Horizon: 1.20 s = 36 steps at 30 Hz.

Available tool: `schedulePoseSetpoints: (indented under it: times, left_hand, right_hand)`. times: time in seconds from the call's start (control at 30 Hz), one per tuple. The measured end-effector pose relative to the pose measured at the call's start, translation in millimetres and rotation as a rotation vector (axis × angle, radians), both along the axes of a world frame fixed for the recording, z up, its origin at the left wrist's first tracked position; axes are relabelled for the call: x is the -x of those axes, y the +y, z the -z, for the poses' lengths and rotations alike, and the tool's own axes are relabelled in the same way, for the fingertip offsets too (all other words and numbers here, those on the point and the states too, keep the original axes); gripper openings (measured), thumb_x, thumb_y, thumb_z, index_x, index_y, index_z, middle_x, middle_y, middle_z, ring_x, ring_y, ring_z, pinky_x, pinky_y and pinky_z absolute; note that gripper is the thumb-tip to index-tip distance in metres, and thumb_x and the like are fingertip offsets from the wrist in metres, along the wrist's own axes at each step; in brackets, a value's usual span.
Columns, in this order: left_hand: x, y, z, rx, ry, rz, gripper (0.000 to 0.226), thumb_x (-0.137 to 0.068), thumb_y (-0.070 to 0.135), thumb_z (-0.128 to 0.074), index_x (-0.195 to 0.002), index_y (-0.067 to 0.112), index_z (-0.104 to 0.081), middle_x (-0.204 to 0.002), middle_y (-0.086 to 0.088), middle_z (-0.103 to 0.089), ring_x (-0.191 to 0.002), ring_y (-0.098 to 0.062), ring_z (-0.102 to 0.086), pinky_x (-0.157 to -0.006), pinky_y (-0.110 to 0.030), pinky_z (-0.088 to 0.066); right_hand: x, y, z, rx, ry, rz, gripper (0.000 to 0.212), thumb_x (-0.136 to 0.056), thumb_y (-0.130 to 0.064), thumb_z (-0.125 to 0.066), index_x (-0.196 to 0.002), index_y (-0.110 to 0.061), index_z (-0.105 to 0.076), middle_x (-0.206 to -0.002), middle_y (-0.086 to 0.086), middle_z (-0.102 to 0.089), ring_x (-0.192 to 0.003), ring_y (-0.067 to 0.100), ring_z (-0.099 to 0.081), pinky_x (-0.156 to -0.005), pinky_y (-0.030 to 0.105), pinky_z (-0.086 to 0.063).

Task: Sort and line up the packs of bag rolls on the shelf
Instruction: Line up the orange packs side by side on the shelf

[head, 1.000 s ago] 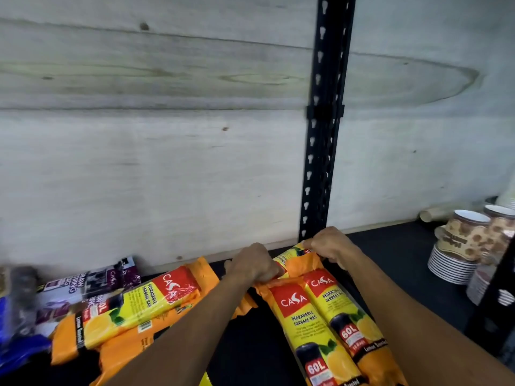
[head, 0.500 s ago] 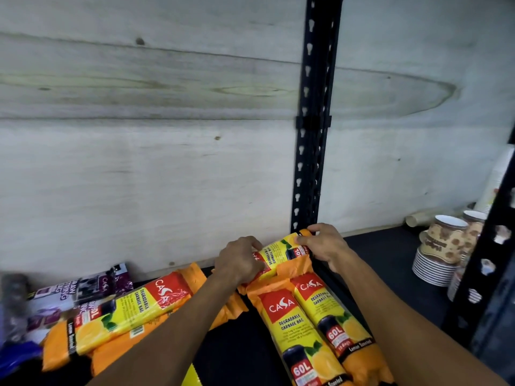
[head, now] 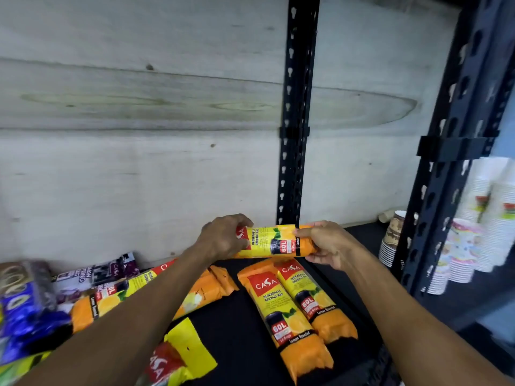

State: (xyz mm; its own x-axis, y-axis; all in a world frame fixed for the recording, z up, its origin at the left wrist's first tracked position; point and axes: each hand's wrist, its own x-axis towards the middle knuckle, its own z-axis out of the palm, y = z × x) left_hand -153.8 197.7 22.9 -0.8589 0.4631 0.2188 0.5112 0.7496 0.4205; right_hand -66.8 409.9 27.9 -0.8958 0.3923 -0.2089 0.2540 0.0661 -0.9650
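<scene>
Nearest to us, a yellow pack (head: 182,355) with a red label lies at the front edge of the black shelf (head: 237,316). Just beyond it, two orange-and-yellow garbage bag packs (head: 295,307) lie side by side, touching, their red labels toward the wall. To their left, under our left forearm, more orange packs (head: 206,285) lie slanted in a loose heap, with purple packs (head: 111,271) and blue ones (head: 25,310) further left. Above the pair, our left hand (head: 223,240) and right hand (head: 324,243) each grip one end of a single held pack (head: 274,242), crosswise and lifted off the shelf. Stacked paper cups (head: 473,238) stand to the right, past a black upright (head: 294,121) against the wooden back wall (head: 139,135).
</scene>
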Motion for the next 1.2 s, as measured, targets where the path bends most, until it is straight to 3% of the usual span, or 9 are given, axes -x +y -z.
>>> schedulePoseSetpoints:
  times: [0.3, 0.5, 0.7, 0.83, 0.9, 0.97, 1.03, 1.1, 1.2]
  left_hand:
    - [-58, -21, 27, 0.107, -0.051, -0.028, 0.046, -0.087, 0.039, -0.064, -0.128, 0.019, -0.060, -0.128, -0.005, -0.064, -0.119, -0.024, -0.058, -0.098, -0.034, -0.048]
    - [-90, -64, 37, 0.300, -0.023, -0.058, 0.048, -0.085, 0.049, -0.060, -0.128, 0.028, -0.058, -0.139, 0.001, -0.055, -0.130, -0.023, -0.049, -0.102, -0.043, -0.046]
    - [-83, -136, 25, 0.284, 0.000, -0.194, 0.052, -0.087, 0.050, -0.059, -0.130, 0.022, -0.059, -0.137, -0.004, -0.058, -0.125, -0.025, -0.055, -0.102, -0.040, -0.047]
    - [-72, -172, 22, 0.251, 0.009, -0.268, 0.048, -0.087, 0.049, -0.060, -0.126, 0.021, -0.060, -0.129, -0.008, -0.063, -0.116, -0.026, -0.059, -0.094, -0.035, -0.049]
    - [-67, -182, 22, 0.248, -0.003, -0.277, 0.045, -0.088, 0.048, -0.061, -0.123, 0.020, -0.061, -0.125, -0.007, -0.065, -0.112, -0.026, -0.061, -0.090, -0.034, -0.049]
    - [-62, -187, 24, 0.248, -0.024, -0.264, 0.045, -0.089, 0.045, -0.061, -0.127, 0.022, -0.060, -0.126, -0.005, -0.066, -0.113, -0.024, -0.061, -0.093, -0.035, -0.050]
    - [-57, -192, 29, 0.264, -0.048, -0.253, 0.050, -0.090, 0.043, -0.061, -0.136, 0.024, -0.055, -0.135, -0.003, -0.062, -0.120, -0.023, -0.058, -0.097, -0.033, -0.048]
    - [-52, -196, 34, 0.266, -0.088, -0.253, 0.056, -0.090, 0.044, -0.062, -0.141, 0.025, -0.049, -0.142, -0.002, -0.056, -0.125, -0.022, -0.055, -0.100, -0.032, -0.045]
    - [-42, -204, 40, 0.243, -0.132, -0.235, 0.059, -0.088, 0.044, -0.065, -0.141, 0.028, -0.047, -0.143, -0.001, -0.055, -0.123, -0.021, -0.056, -0.098, -0.031, -0.045]
  right_hand:
    - [-68, -27, 19, 0.027, -0.139, 0.039, 0.030, -0.096, -0.013, -0.063, -0.122, 0.000, -0.055, -0.099, 0.019, -0.068, -0.085, 0.027, -0.069, -0.064, 0.036, -0.061]
    - [-94, -42, 29, -0.460, -0.297, -0.015, 0.027, -0.096, -0.025, -0.058, -0.114, -0.006, -0.054, -0.094, 0.009, -0.063, -0.085, 0.020, -0.062, -0.076, 0.033, -0.057]
    - [-80, -64, 20, -0.889, -0.249, 0.077, 0.031, -0.081, -0.040, -0.056, -0.098, -0.014, -0.059, -0.110, 0.013, -0.064, -0.116, 0.040, -0.056, -0.091, 0.044, -0.050]
    - [-60, -105, 16, -0.805, -0.071, -0.002, 0.018, -0.081, -0.034, -0.052, -0.075, -0.017, -0.054, -0.069, 0.001, -0.061, -0.067, 0.022, -0.062, -0.057, 0.029, -0.047]
    - [-50, -132, 17, -0.706, -0.060, -0.078, 0.023, -0.086, -0.032, -0.056, -0.070, -0.016, -0.053, -0.061, -0.001, -0.054, -0.057, 0.019, -0.056, -0.061, 0.034, -0.055]
    - [-37, -152, 27, -0.508, -0.101, -0.146, 0.022, -0.088, -0.036, -0.060, -0.096, -0.015, -0.062, -0.079, 0.001, -0.059, -0.062, 0.019, -0.061, -0.068, 0.036, -0.062]
    - [-22, -169, 40, -0.343, -0.173, -0.175, 0.055, -0.092, -0.036, -0.059, -0.137, -0.007, -0.049, -0.120, 0.007, -0.058, -0.075, 0.021, -0.069, -0.063, 0.030, -0.061]
    - [-8, -184, 49, -0.302, -0.212, -0.166, 0.075, -0.090, -0.040, -0.059, -0.151, -0.006, -0.031, -0.146, 0.011, -0.045, -0.080, 0.022, -0.071, -0.069, 0.031, -0.063]
    - [11, -198, 56, -0.307, -0.207, -0.096, 0.087, -0.088, -0.044, -0.061, -0.155, -0.009, -0.019, -0.154, 0.017, -0.025, -0.092, 0.023, -0.066, -0.075, 0.031, -0.062]
